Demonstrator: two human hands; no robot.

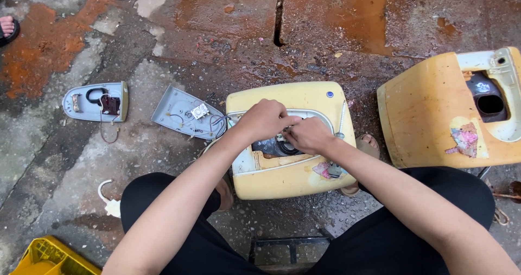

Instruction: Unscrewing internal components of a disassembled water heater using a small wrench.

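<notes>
Wet concrete [217, 31] holds two yellow casings [287, 139], two grey covers [184, 115]; both hands [265, 120] pinch something, seemingly wiring.

We look almost straight down from a single head-worn camera, close above our own forearms, which enter from the bottom edge and meet near the frame's centre over a yellow casing [290, 139]. Our knees fill the lower corners. The wet concrete floor [217, 31] runs away toward the top edge, with a second yellow casing [434, 112] cut by the right border.
</notes>
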